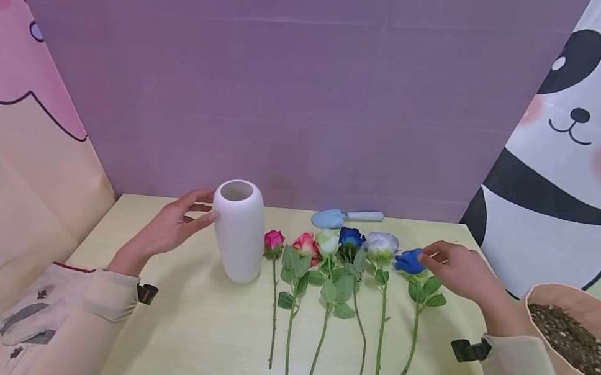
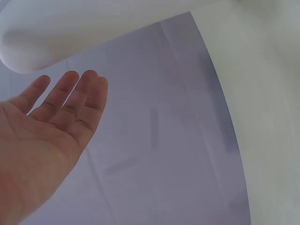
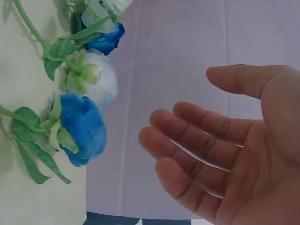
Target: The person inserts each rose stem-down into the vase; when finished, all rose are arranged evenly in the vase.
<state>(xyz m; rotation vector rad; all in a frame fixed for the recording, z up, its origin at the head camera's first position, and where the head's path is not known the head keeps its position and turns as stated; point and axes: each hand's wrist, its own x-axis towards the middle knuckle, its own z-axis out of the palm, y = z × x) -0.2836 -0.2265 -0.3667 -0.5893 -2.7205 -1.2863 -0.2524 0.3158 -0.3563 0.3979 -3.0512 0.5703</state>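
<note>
Left of centre, a smooth white vase (image 1: 239, 239) stands upright, mouth up, the left hand (image 1: 174, 225) beside it, grip wide. Right of centre lies a leafy blue rose (image 1: 408, 262), bloom toward the frame's top, stem slanting down-left, the right hand (image 1: 461, 273) beside it, fingers relaxed.

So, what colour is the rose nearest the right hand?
The rose is blue, clearest in the right wrist view.
</note>
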